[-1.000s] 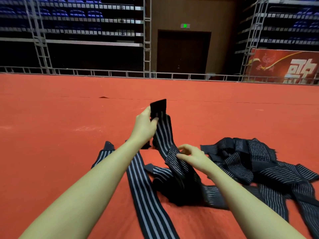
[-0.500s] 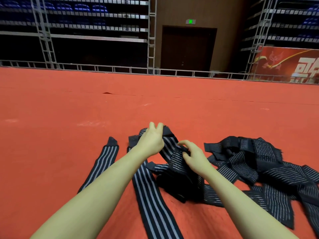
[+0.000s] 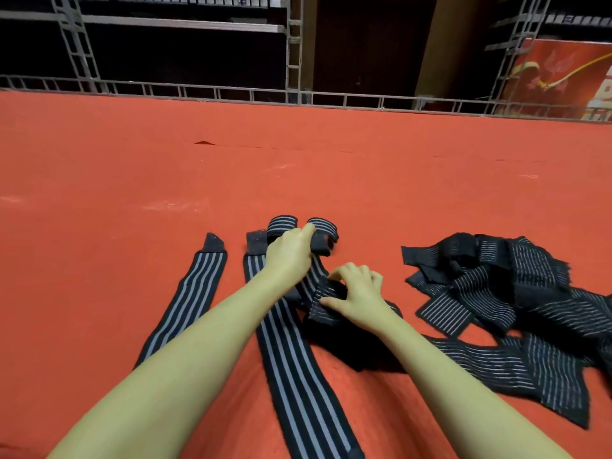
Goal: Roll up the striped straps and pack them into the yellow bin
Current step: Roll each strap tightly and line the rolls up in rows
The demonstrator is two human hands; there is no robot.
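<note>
Strap in hand: your left hand [image 3: 291,251] grips the far end of a striped strap [image 3: 318,279] at 12 o'clock, fingers curled over its black end tab, while your right hand [image 3: 356,294] pinches the same strap's bunched middle just nearer you.
Laid straps: 2 more straps lie flat and straight, 1 at 10 o'clock [image 3: 188,293] and 1 running under your left forearm toward 6 o'clock [image 3: 298,376].
Pile: the remaining straps [image 3: 516,313] sit tangled in a heap at 2 to 3 o'clock, well apart from the flat ones.
Handling: judge them light, soft and stretchy; they will flop and unroll unless you keep tension.
Where to hold: take the plain black end tab as the core of the roll, and keep the other hand flat on the tail so the edges stay even.
Yellow bin: not in view.
Surface: a red carpeted floor [image 3: 132,167], slightly fuzzy, likely to drag on the fabric.
Room: a hall with a metal railing [image 3: 231,94] at 12 o'clock, scaffold stands behind it, and a red banner [image 3: 563,81] at 1 o'clock.
</note>
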